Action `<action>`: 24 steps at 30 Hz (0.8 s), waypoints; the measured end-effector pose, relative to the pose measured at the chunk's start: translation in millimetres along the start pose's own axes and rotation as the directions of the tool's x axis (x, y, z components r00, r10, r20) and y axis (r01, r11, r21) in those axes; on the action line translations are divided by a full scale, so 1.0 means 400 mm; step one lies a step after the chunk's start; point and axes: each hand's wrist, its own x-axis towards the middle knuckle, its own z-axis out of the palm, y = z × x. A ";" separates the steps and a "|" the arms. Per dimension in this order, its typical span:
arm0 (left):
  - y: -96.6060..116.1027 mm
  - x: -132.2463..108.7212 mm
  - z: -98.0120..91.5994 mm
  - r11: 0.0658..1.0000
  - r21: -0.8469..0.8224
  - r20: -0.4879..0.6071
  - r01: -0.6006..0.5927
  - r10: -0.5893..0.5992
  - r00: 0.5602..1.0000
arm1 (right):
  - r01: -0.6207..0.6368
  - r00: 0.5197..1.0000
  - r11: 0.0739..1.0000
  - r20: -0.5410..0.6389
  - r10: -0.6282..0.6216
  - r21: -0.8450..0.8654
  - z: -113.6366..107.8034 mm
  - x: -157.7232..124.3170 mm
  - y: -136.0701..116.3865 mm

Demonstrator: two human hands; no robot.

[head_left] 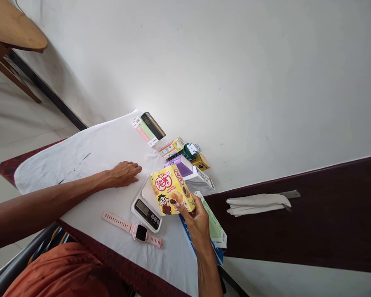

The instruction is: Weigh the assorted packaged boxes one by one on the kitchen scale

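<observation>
My right hand grips a yellow snack box by its lower right corner, thumb on the front face. Pictures of puffs and a cartoon figure cover the box, and it hides part of a white digital scale behind it. Whether the box touches the scale, I cannot tell. My left hand lies palm down on the white cloth, fingers stretched out, holding nothing. Close to the scale's near side lies a pink-strapped smartwatch.
Along the wall stand several boxes: a black one, a pink and green one, a purple one. A green box rests beyond my right hand. A wooden stool or table is at upper left; a white cloth hangs on the wall.
</observation>
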 end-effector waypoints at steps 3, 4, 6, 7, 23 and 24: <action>0.009 -0.003 -0.008 1.000 0.011 0.016 -0.001 0.001 1.000 | 0.042 0.999 0.997 -0.017 -0.041 0.071 0.025 0.017 -0.037; 0.013 -0.005 -0.010 1.000 0.012 0.022 -0.001 0.000 1.000 | 0.066 0.998 0.994 -0.030 -0.064 0.087 0.037 0.028 -0.058; 0.023 -0.009 -0.011 1.000 0.008 0.031 -0.005 0.005 0.999 | 0.137 0.990 0.987 -0.055 -0.132 0.089 0.073 0.058 -0.109; 0.027 -0.011 -0.010 1.000 0.006 0.033 -0.010 0.010 0.999 | 0.181 0.983 0.979 -0.059 -0.177 0.088 0.097 0.076 -0.137; 0.045 -0.012 -0.002 0.996 -0.057 -0.018 -0.065 0.064 0.998 | 0.311 0.944 0.947 0.091 -0.318 0.084 0.544 0.367 -0.194; 0.046 -0.012 -0.003 0.996 -0.060 -0.013 -0.066 0.066 0.998 | 0.311 0.945 0.947 0.085 -0.317 0.077 0.547 0.378 -0.189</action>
